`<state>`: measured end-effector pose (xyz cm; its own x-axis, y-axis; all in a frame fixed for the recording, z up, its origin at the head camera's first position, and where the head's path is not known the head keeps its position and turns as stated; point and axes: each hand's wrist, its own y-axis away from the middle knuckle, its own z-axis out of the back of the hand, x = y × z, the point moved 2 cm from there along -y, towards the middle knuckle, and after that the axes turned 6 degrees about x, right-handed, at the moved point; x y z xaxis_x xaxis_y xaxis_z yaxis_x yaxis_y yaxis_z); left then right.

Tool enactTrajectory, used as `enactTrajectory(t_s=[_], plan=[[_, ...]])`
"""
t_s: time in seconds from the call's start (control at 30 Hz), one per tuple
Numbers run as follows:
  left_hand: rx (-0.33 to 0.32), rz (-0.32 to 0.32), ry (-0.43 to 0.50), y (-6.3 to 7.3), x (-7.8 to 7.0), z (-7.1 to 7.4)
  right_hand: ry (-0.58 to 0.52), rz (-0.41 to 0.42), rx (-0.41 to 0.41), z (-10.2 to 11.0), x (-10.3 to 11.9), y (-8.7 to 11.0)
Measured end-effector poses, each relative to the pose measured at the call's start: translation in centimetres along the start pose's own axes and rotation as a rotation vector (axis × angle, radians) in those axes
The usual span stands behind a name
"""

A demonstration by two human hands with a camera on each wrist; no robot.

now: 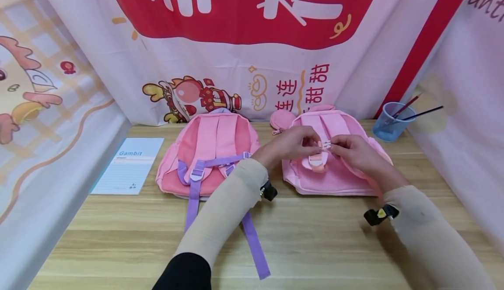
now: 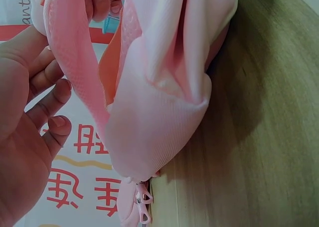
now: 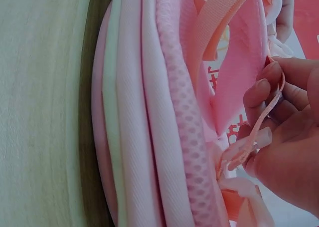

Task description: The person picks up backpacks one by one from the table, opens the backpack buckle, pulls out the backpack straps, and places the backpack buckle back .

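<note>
A pink backpack point(image 1: 334, 185) stands on the right side of the table, its shoulder straps facing me. Above its straps, a small white buckle point(image 1: 326, 145) sits between my two hands. My left hand point(image 1: 297, 143) pinches the buckle's left side; in the left wrist view its thumb tip is out of frame. The right hand point(image 1: 352, 151) pinches the buckle's right side, and a thin peach strap point(image 3: 264, 112) runs through its fingers. Whether the buckle halves are joined is too small to tell. A round pink pouch point(image 1: 282, 120) hangs at the backpack's upper left.
Another pink backpack point(image 1: 216, 139) with purple straps point(image 1: 255, 248) lies to the left, under my left forearm. Beyond it is a light blue notebook point(image 1: 127, 167). A blue cup point(image 1: 390, 124) holding two thin sticks stands at the back right. Printed cloth point(image 1: 244, 58) hangs behind.
</note>
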<state>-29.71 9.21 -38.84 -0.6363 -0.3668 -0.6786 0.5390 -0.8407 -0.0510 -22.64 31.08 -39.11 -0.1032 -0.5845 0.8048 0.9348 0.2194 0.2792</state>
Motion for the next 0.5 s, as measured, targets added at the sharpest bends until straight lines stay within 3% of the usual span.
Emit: enactTrajectory(t_s=[0.1,0.33,0.5], plan=[[0.001,-0.008,-0.012,0.0,0.0,0.0,0.006,-0.031,0.011,0.4,-0.3,0.2],[-0.007,0.013,-0.019,0.0,-0.1,-0.1,0.098,-0.019,-0.003,1.1,-0.4,1.0],[-0.017,0.002,-0.017,-0.1,0.0,-0.2,0.067,-0.004,0.003,1.1,-0.3,0.8]])
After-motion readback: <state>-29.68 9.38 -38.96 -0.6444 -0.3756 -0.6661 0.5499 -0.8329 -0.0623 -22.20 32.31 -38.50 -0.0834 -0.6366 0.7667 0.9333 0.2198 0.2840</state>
